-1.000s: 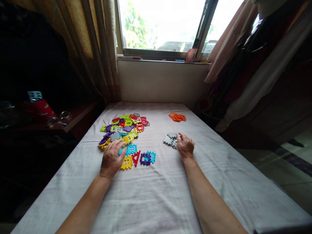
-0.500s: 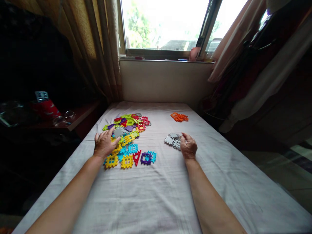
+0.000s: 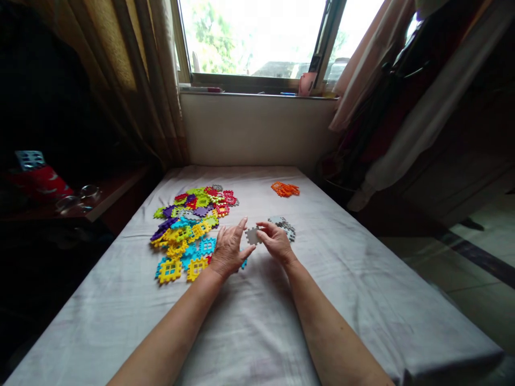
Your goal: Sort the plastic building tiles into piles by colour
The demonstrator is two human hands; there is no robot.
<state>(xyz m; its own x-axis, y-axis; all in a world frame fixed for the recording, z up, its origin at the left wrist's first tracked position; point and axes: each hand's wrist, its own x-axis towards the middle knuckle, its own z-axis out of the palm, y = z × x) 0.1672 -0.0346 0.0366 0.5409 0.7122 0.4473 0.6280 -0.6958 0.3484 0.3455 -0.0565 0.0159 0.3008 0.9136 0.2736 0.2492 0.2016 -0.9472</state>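
Between my hands is a grey square piece (image 3: 252,236) with notched edges. My right hand (image 3: 277,242) pinches its right side between thumb and fingers. My left hand (image 3: 230,247) is just left of the piece, thumb and fingers spread, with nothing visible in it. Behind my right hand lies a small pile of grey pieces (image 3: 288,228), partly covered by its fingers. To the left, a large heap of mixed yellow, blue, green, purple and red pieces (image 3: 197,230) spreads over the sheet; my left hand hides part of its right edge.
Orange pieces (image 3: 285,188) lie at the back of the sheet-covered surface (image 3: 249,332). At the left stands a dark side table (image 3: 116,195) with a red container (image 3: 44,182) and glasses. A curtain and window are behind; clothes hang at the right.
The grey square has come from the heap to between my hands. My left hand moved right, off the heap; my right hand moved left from the grey pile and now grips the square. The view shifted slightly.
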